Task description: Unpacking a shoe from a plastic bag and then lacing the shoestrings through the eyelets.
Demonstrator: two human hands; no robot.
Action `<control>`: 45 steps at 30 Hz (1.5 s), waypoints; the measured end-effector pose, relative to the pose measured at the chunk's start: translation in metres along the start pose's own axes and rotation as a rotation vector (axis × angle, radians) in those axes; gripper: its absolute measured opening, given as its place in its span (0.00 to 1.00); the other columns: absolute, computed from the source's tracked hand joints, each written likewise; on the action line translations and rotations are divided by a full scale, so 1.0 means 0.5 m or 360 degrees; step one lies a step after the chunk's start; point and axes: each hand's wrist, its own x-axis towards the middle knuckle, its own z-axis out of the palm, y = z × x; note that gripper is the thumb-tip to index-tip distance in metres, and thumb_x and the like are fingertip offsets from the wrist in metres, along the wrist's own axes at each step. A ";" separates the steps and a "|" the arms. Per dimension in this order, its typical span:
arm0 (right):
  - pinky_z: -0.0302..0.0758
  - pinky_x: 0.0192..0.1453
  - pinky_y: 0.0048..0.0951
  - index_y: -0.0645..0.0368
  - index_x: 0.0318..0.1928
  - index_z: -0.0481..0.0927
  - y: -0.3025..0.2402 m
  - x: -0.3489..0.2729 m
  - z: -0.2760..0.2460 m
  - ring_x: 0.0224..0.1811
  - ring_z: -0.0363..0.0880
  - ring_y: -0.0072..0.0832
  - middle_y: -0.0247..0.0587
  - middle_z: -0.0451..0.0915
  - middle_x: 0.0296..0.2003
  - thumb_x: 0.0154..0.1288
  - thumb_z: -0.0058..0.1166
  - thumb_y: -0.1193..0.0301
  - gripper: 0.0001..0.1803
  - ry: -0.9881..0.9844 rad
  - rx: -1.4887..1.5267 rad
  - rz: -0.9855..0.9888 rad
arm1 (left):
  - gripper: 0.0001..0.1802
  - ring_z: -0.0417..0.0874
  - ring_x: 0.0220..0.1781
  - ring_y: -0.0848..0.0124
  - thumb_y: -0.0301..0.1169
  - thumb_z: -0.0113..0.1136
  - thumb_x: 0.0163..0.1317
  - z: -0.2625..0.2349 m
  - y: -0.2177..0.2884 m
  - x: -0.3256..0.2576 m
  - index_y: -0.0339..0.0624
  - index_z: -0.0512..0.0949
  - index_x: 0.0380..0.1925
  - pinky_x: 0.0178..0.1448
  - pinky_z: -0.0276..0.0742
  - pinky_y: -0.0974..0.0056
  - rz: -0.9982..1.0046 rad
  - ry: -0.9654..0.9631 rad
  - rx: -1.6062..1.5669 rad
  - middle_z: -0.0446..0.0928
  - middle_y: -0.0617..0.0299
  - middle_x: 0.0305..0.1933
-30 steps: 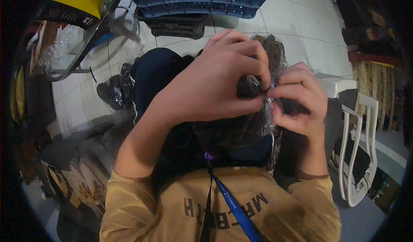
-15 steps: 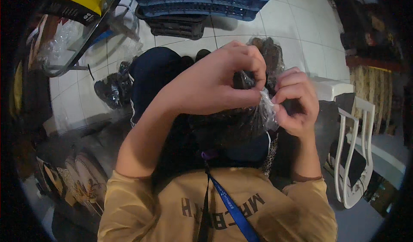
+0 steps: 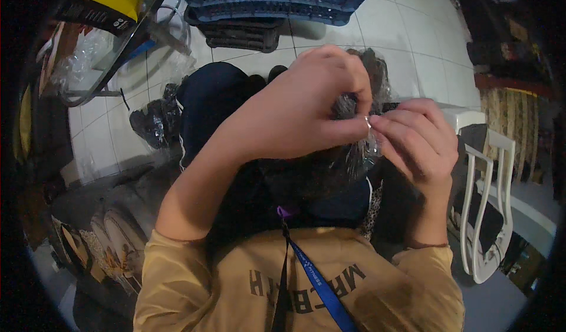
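Note:
A clear plastic bag [image 3: 348, 164] with dark contents lies over my lap, its gathered top drawn up between my hands. My left hand [image 3: 315, 108] reaches across from the left and pinches the gathered plastic between thumb and fingers. From the right, my right hand [image 3: 418, 137] closes its thumb and fingertips on the same twisted end, touching the left fingertips. A small whitish strip of plastic shows between the two hands. The dark contents cannot be made out, and my left hand and wrist hide part of the bag.
Blue plastic crates [image 3: 283, 5] stand ahead on the tiled floor, with a black crate [image 3: 242, 34] beneath. Another dark bag [image 3: 156, 122] lies left of my knee. A white plastic chair [image 3: 486, 208] is at right, and a yellow and black package [image 3: 106, 5] at upper left.
My right hand has shifted a little right and its fingers have straightened along the plastic. The gathered end now shows less between my fingertips. My left hand keeps its pinch.

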 end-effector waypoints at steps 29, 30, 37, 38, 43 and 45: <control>0.81 0.52 0.33 0.65 0.64 0.77 0.007 -0.039 0.056 0.46 0.84 0.34 0.46 0.85 0.47 0.66 0.72 0.75 0.28 0.0623 0.1330 0.0500 | 0.07 0.78 0.55 0.73 0.28 0.69 0.72 -0.028 -0.012 -0.020 0.38 0.80 0.43 0.65 0.73 0.64 -0.0315 -0.0160 -0.0546 0.78 0.66 0.48; 0.80 0.53 0.30 0.64 0.66 0.77 0.016 -0.027 0.049 0.48 0.85 0.31 0.44 0.85 0.46 0.61 0.76 0.74 0.34 0.0389 0.1137 0.0403 | 0.07 0.78 0.55 0.73 0.28 0.69 0.72 -0.026 -0.009 -0.020 0.38 0.80 0.43 0.65 0.73 0.64 -0.0322 -0.0161 -0.0547 0.78 0.66 0.48; 0.79 0.55 0.27 0.67 0.68 0.73 0.014 -0.061 0.063 0.46 0.84 0.26 0.40 0.85 0.46 0.63 0.67 0.83 0.32 0.0362 0.1489 0.0952 | 0.20 0.80 0.61 0.71 0.26 0.66 0.71 -0.021 -0.039 -0.024 0.40 0.74 0.61 0.70 0.72 0.61 -0.0488 0.0105 -0.1217 0.79 0.63 0.53; 0.79 0.57 0.28 0.66 0.69 0.72 0.016 -0.062 0.060 0.47 0.84 0.25 0.40 0.85 0.47 0.64 0.65 0.84 0.33 0.0392 0.1557 0.1009 | 0.25 0.79 0.61 0.71 0.26 0.68 0.69 -0.023 -0.038 -0.025 0.40 0.72 0.64 0.71 0.71 0.61 -0.0429 0.0012 -0.1226 0.79 0.63 0.53; 0.78 0.58 0.26 0.63 0.72 0.70 -0.016 -0.022 0.058 0.47 0.84 0.22 0.39 0.83 0.47 0.63 0.70 0.84 0.38 0.0165 0.1578 0.1149 | 0.41 0.78 0.62 0.71 0.24 0.74 0.59 -0.031 -0.020 -0.028 0.39 0.66 0.71 0.72 0.69 0.62 -0.0242 -0.0207 -0.0717 0.79 0.62 0.54; 0.78 0.58 0.24 0.63 0.74 0.69 -0.014 -0.022 0.058 0.46 0.84 0.20 0.40 0.83 0.47 0.61 0.73 0.83 0.42 -0.0024 0.1718 0.1274 | 0.43 0.79 0.62 0.70 0.20 0.76 0.56 -0.037 -0.013 -0.030 0.38 0.67 0.72 0.73 0.69 0.61 -0.0427 -0.0307 -0.0690 0.79 0.61 0.55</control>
